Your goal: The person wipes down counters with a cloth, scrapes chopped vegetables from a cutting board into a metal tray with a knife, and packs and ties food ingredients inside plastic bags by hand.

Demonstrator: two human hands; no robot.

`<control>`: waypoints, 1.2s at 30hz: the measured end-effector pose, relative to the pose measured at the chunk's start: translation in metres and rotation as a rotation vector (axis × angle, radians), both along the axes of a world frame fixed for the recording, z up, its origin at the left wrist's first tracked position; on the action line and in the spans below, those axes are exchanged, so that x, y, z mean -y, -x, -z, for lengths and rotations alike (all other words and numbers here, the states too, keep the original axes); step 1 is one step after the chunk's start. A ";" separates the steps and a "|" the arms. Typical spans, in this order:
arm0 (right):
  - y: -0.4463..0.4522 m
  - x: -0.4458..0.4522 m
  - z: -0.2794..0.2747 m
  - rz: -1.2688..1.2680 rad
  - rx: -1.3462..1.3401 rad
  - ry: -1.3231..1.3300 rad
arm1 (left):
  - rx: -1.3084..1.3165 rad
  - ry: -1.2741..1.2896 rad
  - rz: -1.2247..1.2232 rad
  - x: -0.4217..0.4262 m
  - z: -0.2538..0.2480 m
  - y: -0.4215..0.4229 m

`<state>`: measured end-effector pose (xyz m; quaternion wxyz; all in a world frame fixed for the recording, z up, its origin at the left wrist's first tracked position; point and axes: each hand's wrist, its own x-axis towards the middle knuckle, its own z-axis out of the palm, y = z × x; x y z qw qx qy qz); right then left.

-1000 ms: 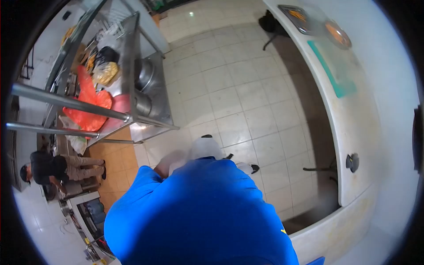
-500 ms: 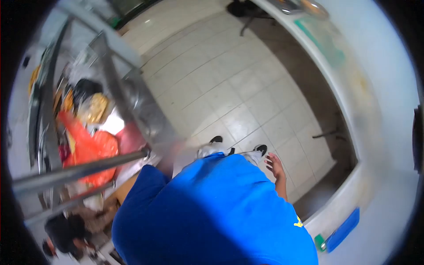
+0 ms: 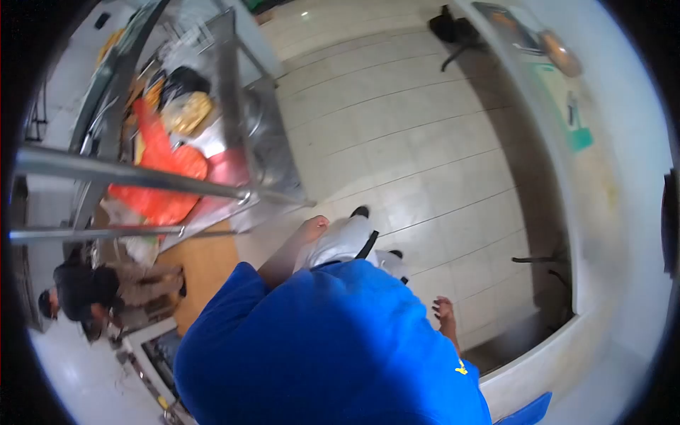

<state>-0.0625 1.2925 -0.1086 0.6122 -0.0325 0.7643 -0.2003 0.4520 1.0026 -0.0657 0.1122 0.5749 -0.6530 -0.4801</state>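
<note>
My left hand (image 3: 312, 228) hangs in front of my left side, near my pale trousers, its fingers loosely curled with nothing visible in them. It is closest to the corner of a steel table (image 3: 273, 142), without touching it. On that table lie a red plastic bag (image 3: 159, 188), a bag of something yellowish (image 3: 188, 113) and a black bag (image 3: 185, 82). To the right of my body, my right hand (image 3: 443, 309) hangs low over the floor, fingers apart and holding nothing. A white counter (image 3: 602, 234) stands to its right.
Steel rails (image 3: 134, 173) cross the left side. Another person (image 3: 92, 287) in a dark shirt is at lower left, near a brown panel (image 3: 205, 273). Green-edged items (image 3: 579, 138) and a round metal object (image 3: 561, 53) lie on the counter. Tiled floor (image 3: 397, 134) stretches ahead.
The view has turned and shifted; the steel table appears farther right, and the other person shows more fully. My left hand, blurred before, is now clear. My right hand sits lower in view.
</note>
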 end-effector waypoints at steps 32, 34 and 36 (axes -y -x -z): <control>-0.507 0.144 -0.134 -0.159 0.276 0.562 | 0.023 -0.416 0.025 -0.076 0.024 -0.374; -0.501 0.088 -0.097 -0.034 0.182 0.477 | 0.047 -0.401 0.065 -0.096 0.027 -0.394; -0.490 0.015 -0.059 0.240 0.111 0.309 | 0.082 -0.414 0.094 -0.117 0.023 -0.420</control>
